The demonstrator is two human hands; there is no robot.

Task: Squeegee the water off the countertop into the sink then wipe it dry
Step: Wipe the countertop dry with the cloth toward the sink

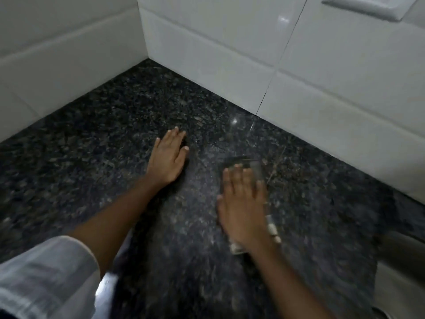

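Note:
The dark speckled granite countertop fills most of the view and runs into a tiled corner. My left hand lies flat on the stone, palm down, holding nothing. To its right, my right hand presses palm-down on a cloth. The cloth is dark and motion-blurred, sticks out beyond my fingertips, and shows a pale edge by my wrist. A faint wet sheen with a light glint sits on the stone just beyond the cloth. No squeegee is in view.
White wall tiles close off the counter at the back and left. A white wall plate sits at the top right. The sink's pale rim shows at the lower right edge. My white sleeve covers the lower left.

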